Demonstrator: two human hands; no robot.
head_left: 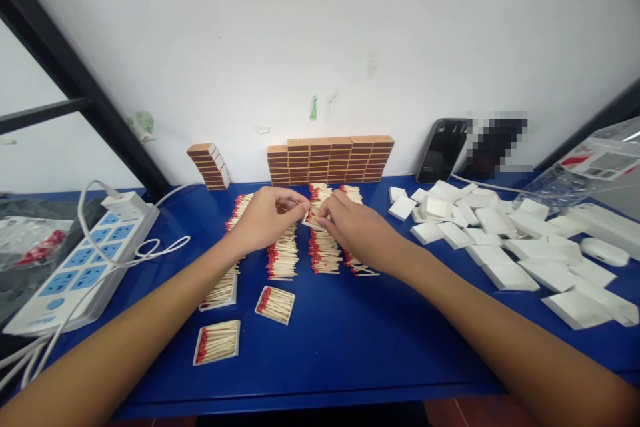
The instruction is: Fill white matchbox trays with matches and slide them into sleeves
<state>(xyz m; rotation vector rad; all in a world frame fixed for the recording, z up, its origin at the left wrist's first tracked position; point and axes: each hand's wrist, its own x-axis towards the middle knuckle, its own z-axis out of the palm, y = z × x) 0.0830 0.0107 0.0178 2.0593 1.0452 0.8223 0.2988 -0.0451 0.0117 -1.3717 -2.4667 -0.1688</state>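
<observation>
A small white matchbox tray (313, 220) with matches in it is held between my two hands above the rows of matches. My left hand (265, 219) pinches its left side with thumb and fingers. On the tray's right side, my right hand (353, 221) has its fingers curled in against it; the fingertips are partly hidden. Below and around the hands, red-headed matches (283, 257) lie in several rows, with another row (326, 253) under the tray. Nearer me are filled trays, one tilted (275, 305), one at the front (217, 341) and one partly behind my left forearm (220, 293).
Brown matchboxes (330, 161) are stacked along the wall, with a separate stack (209, 167) to the left. Many white trays (480, 233) lie heaped at right. A phone (441, 150) leans on the wall. A power strip (90, 260) with white cables sits on the left of the blue table (345, 347).
</observation>
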